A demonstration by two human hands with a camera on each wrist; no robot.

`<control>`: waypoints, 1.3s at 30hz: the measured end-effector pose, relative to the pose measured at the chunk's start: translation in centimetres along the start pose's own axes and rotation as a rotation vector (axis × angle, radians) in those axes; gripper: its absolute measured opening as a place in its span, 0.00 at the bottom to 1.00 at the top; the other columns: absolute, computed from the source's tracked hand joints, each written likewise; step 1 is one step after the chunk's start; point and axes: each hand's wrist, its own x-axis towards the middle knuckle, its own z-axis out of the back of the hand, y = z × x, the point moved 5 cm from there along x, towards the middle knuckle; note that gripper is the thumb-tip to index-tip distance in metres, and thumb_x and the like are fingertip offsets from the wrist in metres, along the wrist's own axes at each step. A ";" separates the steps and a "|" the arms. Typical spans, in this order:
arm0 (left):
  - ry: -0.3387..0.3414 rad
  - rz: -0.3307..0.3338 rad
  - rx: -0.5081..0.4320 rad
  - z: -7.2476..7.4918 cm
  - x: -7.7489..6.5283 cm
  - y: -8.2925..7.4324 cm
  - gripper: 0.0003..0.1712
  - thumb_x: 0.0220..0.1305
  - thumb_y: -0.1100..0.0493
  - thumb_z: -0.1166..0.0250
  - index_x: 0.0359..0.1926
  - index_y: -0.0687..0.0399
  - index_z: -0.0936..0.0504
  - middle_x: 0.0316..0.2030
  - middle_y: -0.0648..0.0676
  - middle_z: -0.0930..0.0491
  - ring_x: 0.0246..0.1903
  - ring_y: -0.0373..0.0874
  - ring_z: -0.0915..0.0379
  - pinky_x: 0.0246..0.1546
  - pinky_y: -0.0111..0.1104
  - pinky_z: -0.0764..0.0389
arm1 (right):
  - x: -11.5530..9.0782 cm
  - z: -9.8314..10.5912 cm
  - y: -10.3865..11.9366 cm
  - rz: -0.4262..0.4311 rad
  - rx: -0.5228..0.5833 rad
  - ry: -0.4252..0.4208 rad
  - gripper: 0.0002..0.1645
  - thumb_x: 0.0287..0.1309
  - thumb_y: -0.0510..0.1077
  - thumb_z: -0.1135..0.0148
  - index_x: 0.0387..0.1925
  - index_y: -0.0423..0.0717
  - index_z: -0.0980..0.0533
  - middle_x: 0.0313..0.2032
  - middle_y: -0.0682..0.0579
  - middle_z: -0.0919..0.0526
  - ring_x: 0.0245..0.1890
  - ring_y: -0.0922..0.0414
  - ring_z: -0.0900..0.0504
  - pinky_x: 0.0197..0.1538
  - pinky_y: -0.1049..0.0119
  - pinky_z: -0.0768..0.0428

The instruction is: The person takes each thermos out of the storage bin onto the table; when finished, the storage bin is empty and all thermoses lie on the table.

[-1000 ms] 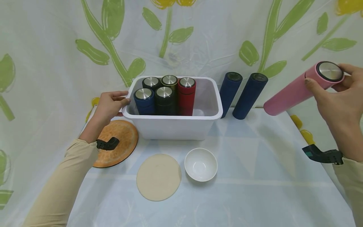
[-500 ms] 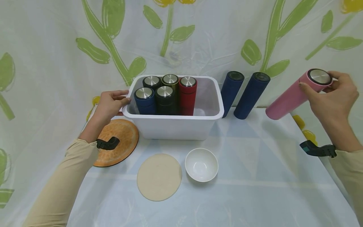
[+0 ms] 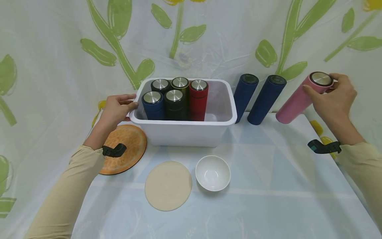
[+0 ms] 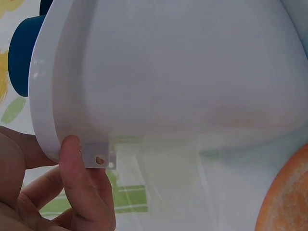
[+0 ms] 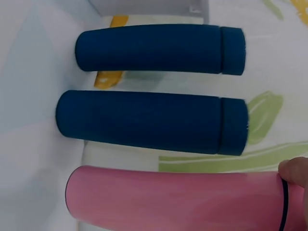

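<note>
My right hand grips a pink thermos flask near its steel-topped lid. The flask stands at the table's back right, beside two dark blue flasks; whether its base touches the table I cannot tell. In the right wrist view, the nearer blue flask and the farther blue flask lie parallel to the pink one, apart from it. My left hand holds the left rim of a white plastic tub, its thumb and fingers visible on the edge in the left wrist view. A red flask stands inside.
Several more steel-topped flasks, including a blue one, fill the tub's left part. In front lie a cream round disc and a white bowl. A brown bread-patterned round mat lies under my left forearm. Patterned sheeting hangs behind.
My right hand has brought the pink flask leftward, closer to the two blue ones, and tilted it more upright. The left hand keeps its place on the tub.
</note>
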 end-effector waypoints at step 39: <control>0.009 -0.006 -0.002 -0.1 0.2 0.1 0.29 0.74 0.57 0.40 0.72 0.56 0.32 0.61 0.67 0.26 0.44 0.46 0.22 0.30 0.31 0.15 | 2.6 -5.9 -3.7 0.035 -0.019 0.282 0.50 0.66 0.62 0.44 0.75 0.38 0.49 0.67 0.34 0.37 0.64 0.42 0.40 0.60 0.59 0.31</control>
